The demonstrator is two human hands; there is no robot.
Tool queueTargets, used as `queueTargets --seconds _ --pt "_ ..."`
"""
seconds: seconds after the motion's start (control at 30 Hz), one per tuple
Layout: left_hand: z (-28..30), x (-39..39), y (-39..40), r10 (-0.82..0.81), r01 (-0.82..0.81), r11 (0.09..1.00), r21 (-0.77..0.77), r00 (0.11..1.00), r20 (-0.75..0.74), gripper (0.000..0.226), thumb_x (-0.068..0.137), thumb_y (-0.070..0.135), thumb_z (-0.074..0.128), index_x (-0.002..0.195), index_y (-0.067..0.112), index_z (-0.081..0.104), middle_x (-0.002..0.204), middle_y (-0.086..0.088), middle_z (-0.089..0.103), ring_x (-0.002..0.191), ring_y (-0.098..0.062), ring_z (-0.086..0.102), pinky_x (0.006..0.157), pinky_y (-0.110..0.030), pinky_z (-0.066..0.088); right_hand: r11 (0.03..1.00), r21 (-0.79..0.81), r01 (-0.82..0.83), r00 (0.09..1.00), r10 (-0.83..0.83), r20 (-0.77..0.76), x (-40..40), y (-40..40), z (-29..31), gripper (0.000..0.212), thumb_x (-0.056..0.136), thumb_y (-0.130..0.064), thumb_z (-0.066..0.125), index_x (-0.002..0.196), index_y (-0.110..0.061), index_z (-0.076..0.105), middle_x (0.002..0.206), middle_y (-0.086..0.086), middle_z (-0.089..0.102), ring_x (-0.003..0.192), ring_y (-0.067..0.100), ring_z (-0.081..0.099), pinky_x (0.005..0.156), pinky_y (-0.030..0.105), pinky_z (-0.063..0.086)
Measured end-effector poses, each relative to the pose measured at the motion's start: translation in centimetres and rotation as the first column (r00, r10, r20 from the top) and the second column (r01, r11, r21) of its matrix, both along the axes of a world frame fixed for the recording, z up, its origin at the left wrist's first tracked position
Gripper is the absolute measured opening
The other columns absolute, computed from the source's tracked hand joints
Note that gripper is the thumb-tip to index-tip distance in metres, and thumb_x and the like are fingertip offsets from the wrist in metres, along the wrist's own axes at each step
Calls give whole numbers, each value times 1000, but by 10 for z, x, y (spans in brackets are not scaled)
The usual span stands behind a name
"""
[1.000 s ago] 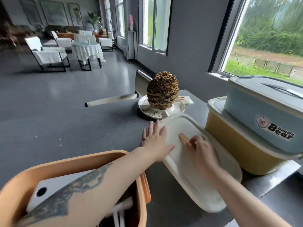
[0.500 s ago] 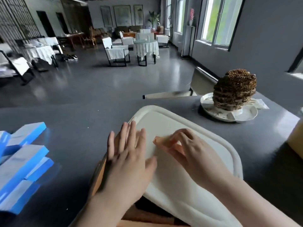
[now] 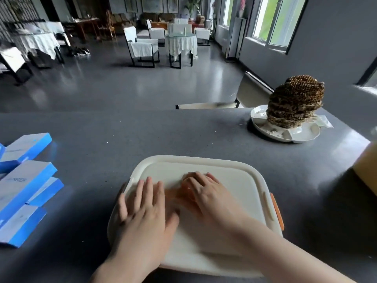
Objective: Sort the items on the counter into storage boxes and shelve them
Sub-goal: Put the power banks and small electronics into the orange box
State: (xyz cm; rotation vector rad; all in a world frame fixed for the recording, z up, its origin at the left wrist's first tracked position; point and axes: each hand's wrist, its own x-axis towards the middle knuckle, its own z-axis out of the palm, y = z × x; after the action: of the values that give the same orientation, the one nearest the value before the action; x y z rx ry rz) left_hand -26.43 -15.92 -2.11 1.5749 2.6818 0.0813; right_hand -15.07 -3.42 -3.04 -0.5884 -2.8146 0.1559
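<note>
Both your hands lie flat on the cream lid (image 3: 234, 180) of the storage box, which sits on the grey surface (image 3: 142, 139) right in front of you. Your left hand (image 3: 142, 213) presses the lid's near left part with straight, spread fingers, its grip released. Your right hand (image 3: 210, 193) rests palm-down near the lid's middle, fingers relaxed and holding nothing. An orange latch (image 3: 277, 211) shows at the box's right edge. Blue and white boxes (image 3: 22, 186) are stacked at the left. Far right, a brown honeycomb (image 3: 295, 101) stands on a white plate (image 3: 302, 133).
</note>
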Motion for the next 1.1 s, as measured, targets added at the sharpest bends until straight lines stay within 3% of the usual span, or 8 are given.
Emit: queueTargets --seconds 0.13,0.3,0.4,0.57,0.67,0.87,0.97,1.1 --pt "-3 8 -3 -62 62 998 -16 998 9 70 72 43 33 114 -2 67 124 -24 60 112 -40 60 82 -73 42 999 -30 -31 998 29 -61 1 0 -1 27 92 -36 53 107 -14 59 110 2 58 102 22 55 94 35 40" --pt "-5 12 14 -217 219 975 26 975 -40 66 73 42 33 118 6 67 130 -19 58 115 -42 57 82 -70 41 948 -317 -38 965 -47 -256 8 -5 4 17 90 -22 54 107 -19 57 109 -4 58 95 16 55 84 27 43" --pt "-8 17 31 -311 312 950 34 950 -25 71 83 51 18 144 23 40 155 -5 26 141 -33 22 110 -63 18 882 -463 84 910 -257 -325 15 3 10 17 91 -11 55 105 -20 60 108 -8 60 92 12 58 77 28 45" --pt "-14 17 37 -403 400 909 119 915 2 62 79 48 35 124 16 64 135 -5 57 124 -26 54 97 -58 43 875 -236 422 861 -469 -198 47 -4 4 21 89 -15 52 107 -22 60 112 -10 59 106 10 53 89 19 38" --pt "-19 15 38 -412 409 893 187 911 -27 62 75 45 37 119 12 67 130 -9 61 118 -29 59 96 -59 43 849 -72 523 839 -528 -132 66 -21 -5 25 88 -22 51 111 -19 61 120 -5 58 118 18 52 104 33 37" --pt "-25 16 36 -414 414 868 274 908 -61 64 76 46 36 119 10 67 129 -11 61 115 -33 60 98 -56 35 377 -417 827 363 -924 -116 89 -29 -18 68 90 -47 56 148 -21 30 152 -2 34 142 15 26 115 29 22" --pt "-24 17 34 -474 475 839 265 877 -71 60 79 43 35 123 13 65 133 -7 58 119 -31 57 101 -58 34 199 -807 556 292 -956 -34 95 -25 -20 83 82 -54 65 149 -27 23 147 -8 39 130 8 42 103 26 37" --pt "-14 36 32 -518 514 828 223 854 -42 57 83 40 34 127 17 61 141 -5 50 128 -28 49 103 -48 20 97 -967 235 344 -939 -11 100 -15 -27 63 73 -47 78 125 -22 54 113 -5 67 101 13 65 80 25 50"
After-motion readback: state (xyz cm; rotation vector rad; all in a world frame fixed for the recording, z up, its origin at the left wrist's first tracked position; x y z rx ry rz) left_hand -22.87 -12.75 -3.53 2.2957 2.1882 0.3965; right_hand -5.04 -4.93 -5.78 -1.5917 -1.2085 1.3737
